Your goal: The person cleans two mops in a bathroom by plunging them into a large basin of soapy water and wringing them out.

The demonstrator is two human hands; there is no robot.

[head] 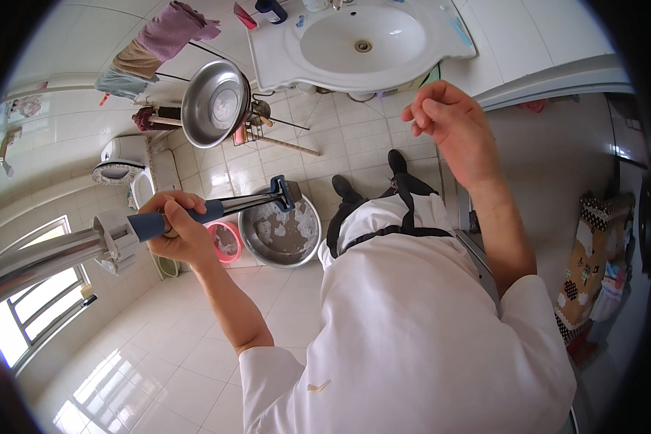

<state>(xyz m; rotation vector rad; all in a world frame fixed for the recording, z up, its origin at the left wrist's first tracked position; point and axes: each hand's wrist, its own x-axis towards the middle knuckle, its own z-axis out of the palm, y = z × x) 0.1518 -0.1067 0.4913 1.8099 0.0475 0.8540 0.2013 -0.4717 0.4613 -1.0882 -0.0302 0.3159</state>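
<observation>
My left hand (176, 222) is closed around the blue grip (153, 225) of a mop with a shiny metal pole (49, 257). A white plastic lever fitting (113, 238) sits on the pole just beyond the hand. At the far end, the blue mop head (283, 193) with a grey pad appears above the rim of a large metal basin (242, 230); whether it touches the basin I cannot tell. Murky water with white suds (282, 238) lies in that basin. My right hand (455, 130) is raised in the air, fingers loosely bent, holding nothing.
A small pink basin (237, 241) stands beside the metal one. Ahead are a white washbasin (325, 76) and a metal bowl (209, 103) on a wire stand. Towels (168, 30) hang upper left, near a toilet (141, 187). A doorway frame (553, 81) is at right.
</observation>
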